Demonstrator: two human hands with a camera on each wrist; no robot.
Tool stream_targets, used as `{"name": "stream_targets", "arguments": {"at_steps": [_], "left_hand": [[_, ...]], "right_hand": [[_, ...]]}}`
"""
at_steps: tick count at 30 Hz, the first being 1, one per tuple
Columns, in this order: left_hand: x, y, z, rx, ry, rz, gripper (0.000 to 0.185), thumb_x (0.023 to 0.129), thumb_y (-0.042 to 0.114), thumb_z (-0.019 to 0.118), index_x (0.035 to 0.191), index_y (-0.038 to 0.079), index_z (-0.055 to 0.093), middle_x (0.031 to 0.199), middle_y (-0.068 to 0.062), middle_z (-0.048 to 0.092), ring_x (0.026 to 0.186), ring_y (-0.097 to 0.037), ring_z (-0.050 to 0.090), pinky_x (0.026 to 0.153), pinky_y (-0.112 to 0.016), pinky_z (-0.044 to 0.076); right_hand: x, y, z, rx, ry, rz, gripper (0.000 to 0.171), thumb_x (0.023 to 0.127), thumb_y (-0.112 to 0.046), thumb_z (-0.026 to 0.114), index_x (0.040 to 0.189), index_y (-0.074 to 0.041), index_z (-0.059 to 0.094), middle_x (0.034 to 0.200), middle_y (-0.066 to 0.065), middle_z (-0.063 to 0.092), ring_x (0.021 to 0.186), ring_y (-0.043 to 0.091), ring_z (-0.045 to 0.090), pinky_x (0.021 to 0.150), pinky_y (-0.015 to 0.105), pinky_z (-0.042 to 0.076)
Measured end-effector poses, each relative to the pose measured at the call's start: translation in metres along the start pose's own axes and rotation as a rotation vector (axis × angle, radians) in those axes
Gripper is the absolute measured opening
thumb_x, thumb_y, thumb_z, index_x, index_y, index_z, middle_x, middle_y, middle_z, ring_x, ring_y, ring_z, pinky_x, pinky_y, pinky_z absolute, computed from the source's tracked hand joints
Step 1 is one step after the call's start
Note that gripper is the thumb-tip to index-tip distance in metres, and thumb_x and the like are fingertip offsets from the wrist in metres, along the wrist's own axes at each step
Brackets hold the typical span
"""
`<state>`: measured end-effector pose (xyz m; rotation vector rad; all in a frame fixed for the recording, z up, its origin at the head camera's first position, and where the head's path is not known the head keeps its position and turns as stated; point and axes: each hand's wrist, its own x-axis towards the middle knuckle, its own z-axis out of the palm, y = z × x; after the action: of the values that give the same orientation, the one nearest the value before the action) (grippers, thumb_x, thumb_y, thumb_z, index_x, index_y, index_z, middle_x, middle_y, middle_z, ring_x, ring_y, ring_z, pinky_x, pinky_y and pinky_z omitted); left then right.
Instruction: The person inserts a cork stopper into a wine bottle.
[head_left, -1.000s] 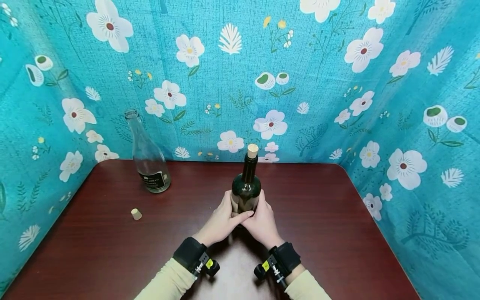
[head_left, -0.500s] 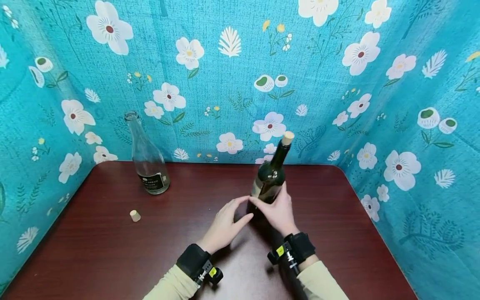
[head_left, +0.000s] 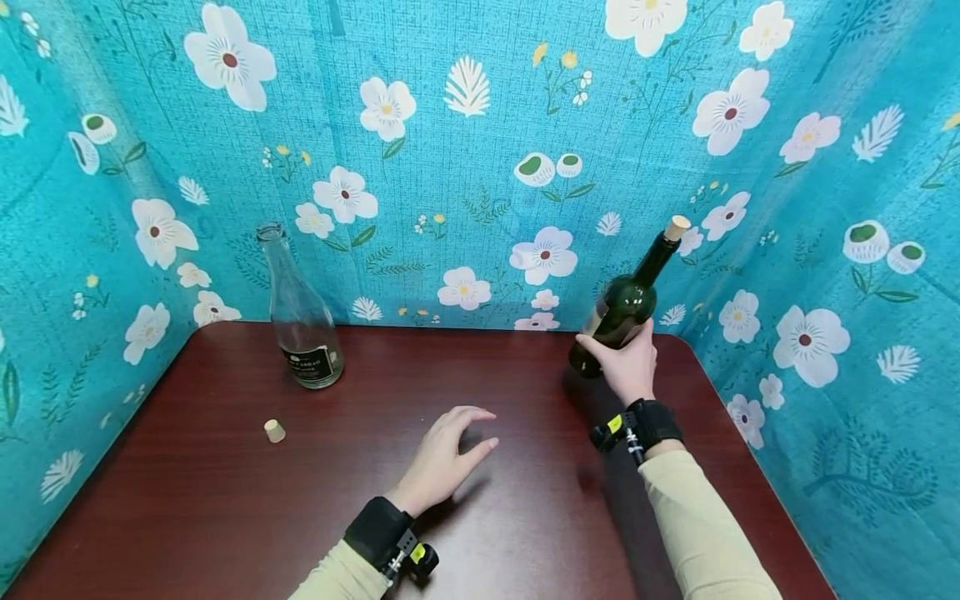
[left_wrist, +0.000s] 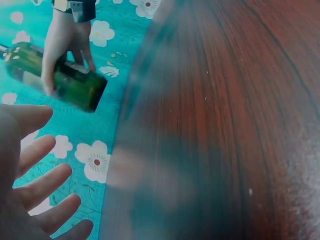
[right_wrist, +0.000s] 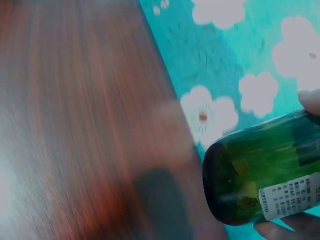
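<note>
The right hand wraps its fingers and thumb round the fat lower part of the green bottle. The bottle is up in the air, off the table, over the far right corner. It leans, with its neck pointing up and away from the hand. A cork sits in the mouth at the top, well above the grip. The right wrist view shows the round bottom of the green bottle just below the fingers, with nothing under it.

The left hand holds nothing. Its fingers are spread and loose, low over the table, well apart from the green bottle.

To carry this well, the grip should stay firm all the way round the glass, because glass is smooth and heavy and can slip. The bottom should come down flat, not on its edge, or the bottle may tip. It looks wise to stand it up straight first, then lower it gently. The corner is close, so the bottle should stay away from the table edge.

Far to the left of the grip stand a clear bottle and a loose cork.
</note>
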<state>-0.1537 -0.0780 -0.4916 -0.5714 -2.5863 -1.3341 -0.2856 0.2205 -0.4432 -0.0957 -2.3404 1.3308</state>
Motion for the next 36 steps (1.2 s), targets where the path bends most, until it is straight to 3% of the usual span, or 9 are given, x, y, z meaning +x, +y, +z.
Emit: {"name": "stream_targets", "arguments": {"at_steps": [10, 16, 24, 30, 36], "left_hand": [[-0.003, -0.002, -0.006, 0.015, 0.004, -0.025, 0.032, 0.098, 0.032, 0.072, 0.129, 0.024, 0.067, 0.129, 0.006, 0.061, 0.122, -0.017, 0.055, 0.102, -0.047, 0.043], [-0.004, -0.003, -0.014, 0.022, 0.040, -0.021, 0.032, 0.096, 0.028, 0.074, 0.127, 0.020, 0.068, 0.127, 0.006, 0.062, 0.122, -0.019, 0.056, 0.102, -0.047, 0.043], [0.000, -0.012, -0.033, 0.046, 0.107, -0.017, 0.034, 0.096, 0.029, 0.074, 0.128, 0.020, 0.068, 0.129, 0.005, 0.062, 0.123, -0.019, 0.056, 0.101, -0.048, 0.045], [0.005, -0.028, -0.060, 0.068, 0.269, -0.043, 0.051, 0.094, 0.030, 0.076, 0.139, 0.014, 0.059, 0.139, -0.004, 0.055, 0.131, -0.023, 0.050, 0.107, -0.049, 0.040], [0.013, -0.035, -0.102, 0.183, 0.634, -0.003, 0.085, 0.085, 0.032, 0.085, 0.153, 0.006, 0.040, 0.151, -0.013, 0.041, 0.140, -0.026, 0.038, 0.113, -0.046, 0.032]], "right_hand": [[0.012, 0.029, -0.019, -0.094, 0.054, 0.195, 0.105, 0.075, -0.050, 0.089, 0.154, -0.013, 0.029, 0.143, 0.018, 0.052, 0.132, 0.036, 0.047, 0.107, 0.057, 0.038], [0.013, 0.045, -0.022, -0.127, 0.056, 0.228, 0.100, 0.074, -0.054, 0.088, 0.147, -0.012, 0.033, 0.139, 0.018, 0.053, 0.129, 0.037, 0.049, 0.104, 0.058, 0.040], [0.013, 0.049, -0.025, -0.112, 0.033, 0.240, 0.100, 0.076, -0.051, 0.088, 0.149, -0.011, 0.031, 0.142, 0.018, 0.052, 0.131, 0.037, 0.048, 0.106, 0.059, 0.039], [0.013, 0.049, -0.025, -0.109, -0.011, 0.242, 0.098, 0.079, -0.046, 0.088, 0.149, -0.010, 0.029, 0.143, 0.020, 0.052, 0.131, 0.037, 0.049, 0.105, 0.060, 0.039], [0.013, 0.051, -0.022, -0.105, -0.026, 0.247, 0.092, 0.079, -0.043, 0.088, 0.144, -0.009, 0.033, 0.137, 0.020, 0.055, 0.128, 0.037, 0.050, 0.103, 0.059, 0.041]]}}
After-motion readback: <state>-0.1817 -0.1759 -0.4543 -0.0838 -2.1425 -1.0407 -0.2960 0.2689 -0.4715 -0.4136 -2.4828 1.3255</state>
